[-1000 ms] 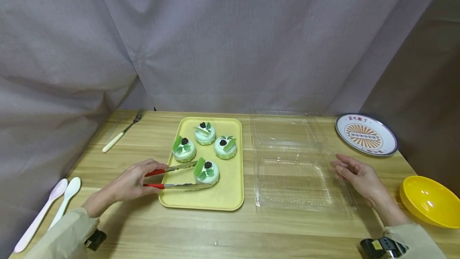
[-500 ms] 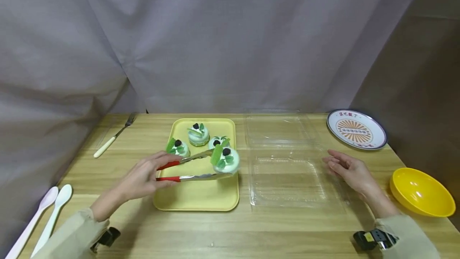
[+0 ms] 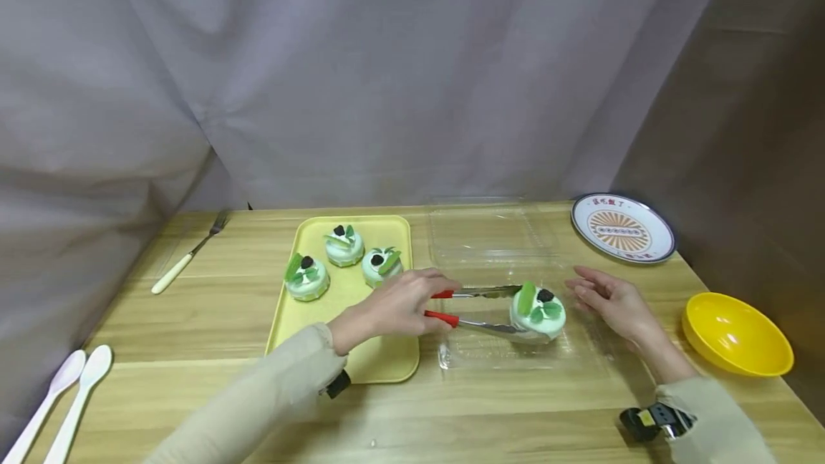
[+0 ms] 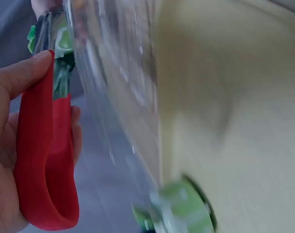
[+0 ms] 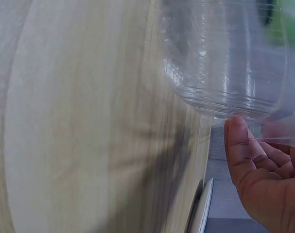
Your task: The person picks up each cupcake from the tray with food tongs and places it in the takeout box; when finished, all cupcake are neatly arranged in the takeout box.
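My left hand (image 3: 406, 303) grips red-handled metal tongs (image 3: 480, 292), with thumb and fingers on the handles (image 4: 43, 160). Between the tong tips is a round pale green cake (image 3: 538, 315) topped with a dark berry and green leaves. It is over the front half of a clear plastic container (image 3: 515, 360), whose lid (image 3: 477, 224) lies folded back behind it. At the container's right edge, my right hand (image 3: 612, 303) pinches the clear rim (image 5: 264, 114) between thumb and fingers. Several similar cakes (image 3: 344, 247) sit on a yellow tray (image 3: 380, 364) to the left.
At the back right lies a patterned plate (image 3: 621, 228), with a yellow bowl (image 3: 737, 335) in front of it. A fork (image 3: 190, 256) lies at the back left. Two pale spoons (image 3: 80, 392) are at the front left. A grey curtain (image 3: 387, 77) hangs behind the table.
My left hand has lifted the cake off the tray with the tongs and carried it right, over the container. My right hand has stayed at the container's edge. The view has shifted slightly.
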A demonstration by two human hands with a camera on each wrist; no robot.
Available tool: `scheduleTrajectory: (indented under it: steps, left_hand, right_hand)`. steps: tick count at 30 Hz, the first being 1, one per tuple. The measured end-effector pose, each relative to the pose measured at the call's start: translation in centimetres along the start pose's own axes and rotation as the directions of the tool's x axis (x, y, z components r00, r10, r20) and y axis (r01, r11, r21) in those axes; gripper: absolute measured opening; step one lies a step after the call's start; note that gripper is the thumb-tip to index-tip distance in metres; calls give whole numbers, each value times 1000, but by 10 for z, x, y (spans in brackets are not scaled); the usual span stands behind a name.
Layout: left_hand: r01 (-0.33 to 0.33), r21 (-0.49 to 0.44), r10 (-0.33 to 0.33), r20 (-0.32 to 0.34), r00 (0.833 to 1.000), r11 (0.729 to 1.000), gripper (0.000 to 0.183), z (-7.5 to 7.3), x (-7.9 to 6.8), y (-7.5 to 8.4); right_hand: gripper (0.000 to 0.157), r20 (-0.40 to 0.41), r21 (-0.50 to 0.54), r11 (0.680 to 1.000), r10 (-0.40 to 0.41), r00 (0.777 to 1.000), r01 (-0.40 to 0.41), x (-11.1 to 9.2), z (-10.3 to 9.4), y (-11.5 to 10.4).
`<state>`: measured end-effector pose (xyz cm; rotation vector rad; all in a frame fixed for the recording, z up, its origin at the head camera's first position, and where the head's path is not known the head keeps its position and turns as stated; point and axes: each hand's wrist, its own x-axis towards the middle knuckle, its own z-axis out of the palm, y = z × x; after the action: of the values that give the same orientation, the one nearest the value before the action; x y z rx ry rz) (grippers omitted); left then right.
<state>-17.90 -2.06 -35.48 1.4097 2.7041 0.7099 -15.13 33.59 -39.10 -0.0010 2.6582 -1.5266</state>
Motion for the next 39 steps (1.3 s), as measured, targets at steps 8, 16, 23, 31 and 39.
scheduleTrajectory:
  steps: [8,16,23,31,39]
  left_hand:
    - [-6,91,-1,79,997,996,51,15,27,12]
    - [-5,103,-11,147,989,995,53,21,36,14]
    - [-13,135,-11,171,985,991,54,22,38,16]
    - [-14,144,-13,186,982,989,54,20,42,16]
    - [22,87,-40,213,976,996,59,15,45,17]
  right_hand:
    - [50,8,-1,1000,9,1000,-9,2,2,-4]
    - [50,5,-10,1000,28,1000,-28,2,2,-3]
    - [51,1,-9,999,40,999,-40,3,3,-3]
    - [51,0,-7,999,43,999,-43,3,3,-3]
    - [52,3,-8,999,48,999,-48,1,2,-1]
